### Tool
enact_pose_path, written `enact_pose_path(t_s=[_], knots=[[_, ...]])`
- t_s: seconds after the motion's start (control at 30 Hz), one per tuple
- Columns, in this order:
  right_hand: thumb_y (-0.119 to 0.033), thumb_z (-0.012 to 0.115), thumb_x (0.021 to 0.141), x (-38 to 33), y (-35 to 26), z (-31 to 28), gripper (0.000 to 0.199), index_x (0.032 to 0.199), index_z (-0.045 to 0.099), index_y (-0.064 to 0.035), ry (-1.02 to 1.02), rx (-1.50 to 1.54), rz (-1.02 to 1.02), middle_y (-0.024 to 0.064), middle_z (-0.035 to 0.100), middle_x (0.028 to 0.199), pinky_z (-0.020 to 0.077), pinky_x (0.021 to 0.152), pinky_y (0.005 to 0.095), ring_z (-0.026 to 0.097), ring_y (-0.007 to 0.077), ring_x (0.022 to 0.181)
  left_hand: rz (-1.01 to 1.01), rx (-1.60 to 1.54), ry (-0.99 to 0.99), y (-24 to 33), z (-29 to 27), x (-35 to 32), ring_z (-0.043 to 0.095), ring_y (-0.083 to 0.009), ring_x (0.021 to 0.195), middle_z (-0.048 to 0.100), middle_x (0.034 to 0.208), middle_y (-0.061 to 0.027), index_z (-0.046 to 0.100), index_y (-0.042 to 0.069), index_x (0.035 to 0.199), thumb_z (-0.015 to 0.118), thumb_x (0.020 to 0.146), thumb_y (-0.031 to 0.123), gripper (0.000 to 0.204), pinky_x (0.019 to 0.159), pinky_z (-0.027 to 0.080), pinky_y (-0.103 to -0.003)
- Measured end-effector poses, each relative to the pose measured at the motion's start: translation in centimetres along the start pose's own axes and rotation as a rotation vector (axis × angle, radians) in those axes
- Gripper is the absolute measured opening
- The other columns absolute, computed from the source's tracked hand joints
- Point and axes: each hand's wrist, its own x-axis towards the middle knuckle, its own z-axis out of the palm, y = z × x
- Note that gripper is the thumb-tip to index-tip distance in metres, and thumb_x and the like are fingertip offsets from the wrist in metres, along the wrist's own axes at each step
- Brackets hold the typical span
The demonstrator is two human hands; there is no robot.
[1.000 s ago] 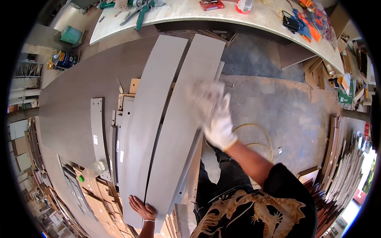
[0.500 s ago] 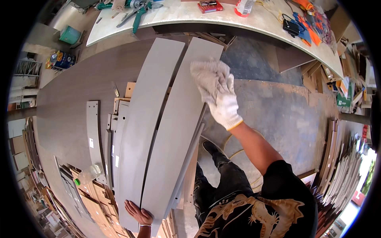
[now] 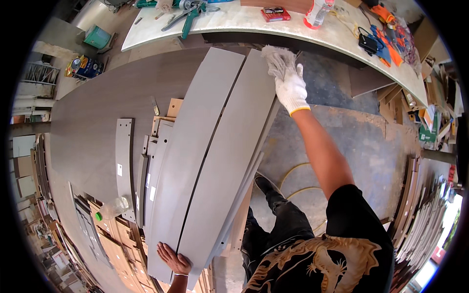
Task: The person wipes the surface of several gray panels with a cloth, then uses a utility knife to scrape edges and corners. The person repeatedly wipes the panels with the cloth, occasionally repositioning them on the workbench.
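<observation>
Two long grey boards lie side by side with a narrow dark gap between them, the left board (image 3: 195, 122) and the right board (image 3: 237, 127). My right hand (image 3: 292, 92), in a white knit glove, is closed on a fluffy grey rag (image 3: 278, 59) and presses it to the far end of the right board, at its outer edge. At the near end my bare left hand (image 3: 174, 260) lies flat with fingers stretched, across the gap and onto the left board.
Beyond the boards a white worktop (image 3: 249, 24) carries a red box (image 3: 275, 14), a bottle (image 3: 317, 13) and green-handled tools (image 3: 193, 22). Left are a drilled grey strip (image 3: 125, 161), a clear green-capped jar (image 3: 113, 209) and stacked brown pieces (image 3: 119, 244). A yellow hose (image 3: 290, 171) crosses the floor.
My right hand has slid the rag farther away along the right board to its far end. My left hand stays flat at the near end. The whole view has shifted slightly.
</observation>
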Motion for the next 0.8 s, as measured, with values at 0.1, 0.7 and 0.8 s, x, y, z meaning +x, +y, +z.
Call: enact_pose_path(t_s=[0.1, 0.7, 0.8], knots=[[-0.030, 0.057, 0.100, -0.7, 0.5, 0.9, 0.065, 0.158, 0.037, -0.0101, 0.025, 0.012, 0.017, 0.0133, 0.043, 0.161, 0.0289, 0.126, 0.0448, 0.035, 0.0375, 0.151, -0.001, -0.010, -0.001, 0.0, -0.2, 0.0, 0.024, -0.0516, 0.152, 0.027, 0.164, -0.0327, 0.025, -0.009, 0.159, 0.028, 0.107, 0.038, 0.070, 0.124, 0.016, -0.063], [-0.012, 0.069, 0.084, -14.0, -0.9, 1.7, 0.060, 0.140, 0.055, 0.0042, 0.160, 0.057, -0.663, 0.0319, 0.052, 0.143, 0.0585, 0.090, 0.0461, 0.060, 0.0437, 0.123, -0.025, -0.008, -0.006, 0.2, -0.4, -0.3, 0.025, -0.0517, 0.152, 0.028, 0.163, -0.0338, 0.028, -0.013, 0.156, 0.030, 0.107, 0.036, 0.069, 0.124, 0.016, -0.063], [-0.024, 0.071, 0.085, -26.0, -5.6, -0.8, 0.054, 0.137, 0.065, -0.0132, -0.487, 0.365, -0.608, 0.0150, 0.056, 0.144, 0.0353, 0.122, 0.0500, 0.051, 0.0335, 0.139, -0.008, -0.018, 0.000, -0.1, -0.1, -0.1, 0.025, -0.0513, 0.152, 0.029, 0.163, -0.0334, 0.029, -0.013, 0.156, 0.030, 0.107, 0.036, 0.069, 0.124, 0.016, -0.063]])
